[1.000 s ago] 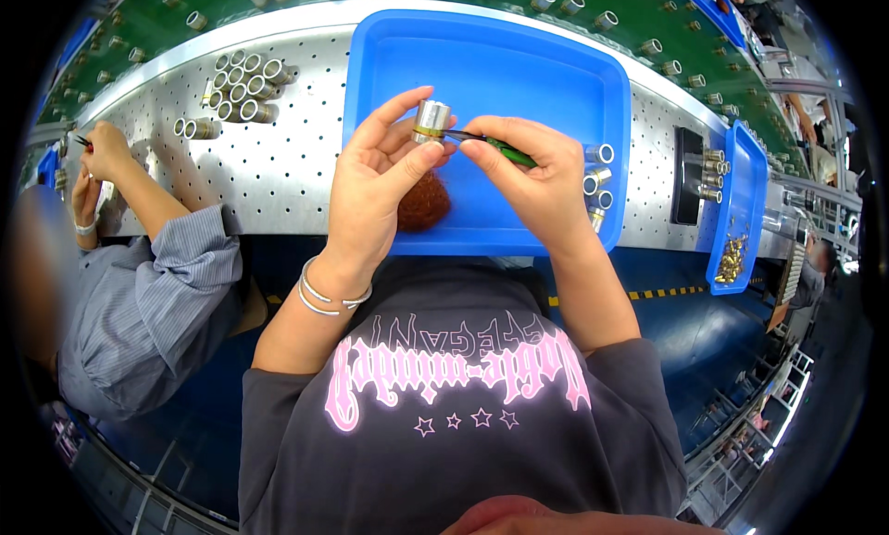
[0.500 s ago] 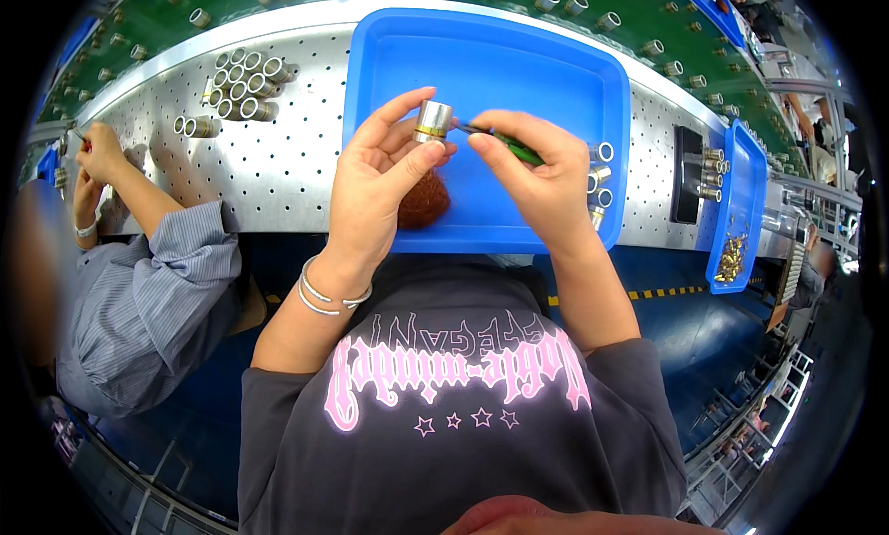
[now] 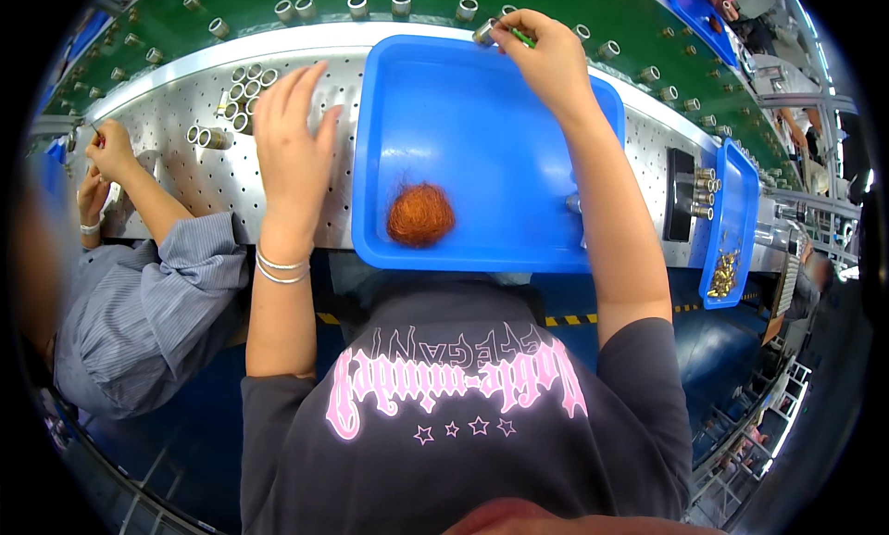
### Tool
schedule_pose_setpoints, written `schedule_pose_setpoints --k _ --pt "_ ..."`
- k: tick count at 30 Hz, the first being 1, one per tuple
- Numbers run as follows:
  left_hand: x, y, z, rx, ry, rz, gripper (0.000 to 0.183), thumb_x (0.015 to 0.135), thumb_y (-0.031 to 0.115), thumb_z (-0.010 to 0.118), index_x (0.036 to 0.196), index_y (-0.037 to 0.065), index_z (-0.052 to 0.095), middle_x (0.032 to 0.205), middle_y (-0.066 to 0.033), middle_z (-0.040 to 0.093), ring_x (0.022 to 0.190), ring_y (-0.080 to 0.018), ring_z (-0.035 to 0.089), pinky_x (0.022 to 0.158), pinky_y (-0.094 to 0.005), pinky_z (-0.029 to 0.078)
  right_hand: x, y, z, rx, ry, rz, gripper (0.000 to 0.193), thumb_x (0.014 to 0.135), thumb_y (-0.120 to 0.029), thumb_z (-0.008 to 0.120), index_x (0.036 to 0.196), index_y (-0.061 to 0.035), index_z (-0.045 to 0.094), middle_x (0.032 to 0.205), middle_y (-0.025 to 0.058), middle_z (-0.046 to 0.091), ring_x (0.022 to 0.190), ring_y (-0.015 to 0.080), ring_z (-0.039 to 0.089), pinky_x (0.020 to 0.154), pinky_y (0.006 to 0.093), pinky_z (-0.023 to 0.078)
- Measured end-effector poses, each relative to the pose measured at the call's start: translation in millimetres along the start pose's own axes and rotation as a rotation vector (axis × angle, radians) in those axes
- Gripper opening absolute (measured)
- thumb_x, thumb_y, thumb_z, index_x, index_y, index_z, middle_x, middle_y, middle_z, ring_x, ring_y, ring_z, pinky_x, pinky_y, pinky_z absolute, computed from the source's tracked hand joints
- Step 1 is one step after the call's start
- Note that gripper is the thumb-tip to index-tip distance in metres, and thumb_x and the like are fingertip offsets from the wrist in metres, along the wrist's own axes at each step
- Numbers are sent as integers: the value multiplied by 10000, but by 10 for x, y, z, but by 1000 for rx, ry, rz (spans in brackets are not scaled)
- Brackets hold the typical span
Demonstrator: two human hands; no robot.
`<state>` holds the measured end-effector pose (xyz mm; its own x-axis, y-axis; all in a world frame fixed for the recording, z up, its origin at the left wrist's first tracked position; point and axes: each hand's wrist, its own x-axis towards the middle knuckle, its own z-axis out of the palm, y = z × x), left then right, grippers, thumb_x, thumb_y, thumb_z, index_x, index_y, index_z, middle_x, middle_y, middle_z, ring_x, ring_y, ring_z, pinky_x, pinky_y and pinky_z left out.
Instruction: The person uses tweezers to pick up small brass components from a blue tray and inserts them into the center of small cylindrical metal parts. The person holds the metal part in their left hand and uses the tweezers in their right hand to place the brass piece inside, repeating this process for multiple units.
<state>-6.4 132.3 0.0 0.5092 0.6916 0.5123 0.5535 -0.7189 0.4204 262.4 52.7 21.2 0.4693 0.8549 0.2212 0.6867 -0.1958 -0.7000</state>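
My right hand [image 3: 548, 61] is stretched to the far rim of the blue tray. Its thumb and fingers are closed round a short silver metal sleeve [image 3: 483, 34] and a thin tool with a green handle [image 3: 523, 39]. The sleeve is at the edge of the green belt [image 3: 431, 5]. My left hand [image 3: 292, 151] is empty, its fingers spread above the perforated metal table [image 3: 243, 169]. Beside its fingertips stands a cluster of similar sleeves [image 3: 252, 88]. A ball of reddish-brown wire wool [image 3: 420, 215] lies in the near left of the blue tray [image 3: 363, 164].
Several sleeves stand spaced along the belt. A black flat case [image 3: 681, 194] and more sleeves [image 3: 706, 194] are at the right, beside a smaller blue tray [image 3: 745, 192] of brass-coloured parts [image 3: 724, 274]. At the left sits a co-worker in a striped shirt [image 3: 148, 303].
My right hand has carried the sleeve and the green-handled tool from above the tray to the belt's edge. My left hand has let go of the sleeve and moved left, opening.
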Motion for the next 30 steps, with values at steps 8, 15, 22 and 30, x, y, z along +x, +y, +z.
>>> schedule_pose_setpoints --k 8,15,22,30 --pt "45 -404 61 436 -35 -65 358 759 144 679 1108 105 609 1187 -88 554 1189 -280 449 1059 -480 242 528 25 559 -218 -42 -27 171 791 -249 643 916 -135 674 835 51 674 787 242 631 691 359 486" --pt "66 -426 108 388 -3 -63 261 789 164 659 1040 106 618 1190 -70 564 1187 -263 465 1049 -484 244 318 -242 506 -87 -88 -78 191 801 -215 641 956 -104 658 924 66 669 878 225 628 758 333 483" --pt "40 356 -94 -181 -187 77 230 769 90 654 995 78 615 1033 -107 625 1015 -270 581 1021 -484 296 -525 -661 176 79 -290 -437 289 741 -59 616 1021 -126 615 895 90 645 803 274 631 697 346 509" --pt "-84 680 -34 -1141 -376 -431 173 836 41 592 1004 2 607 958 -80 653 919 -170 608 896 -327 442 -923 -548 -141 409 -320 -49 126 844 -70 589 967 -54 606 830 73 635 722 178 605 628 294 472"
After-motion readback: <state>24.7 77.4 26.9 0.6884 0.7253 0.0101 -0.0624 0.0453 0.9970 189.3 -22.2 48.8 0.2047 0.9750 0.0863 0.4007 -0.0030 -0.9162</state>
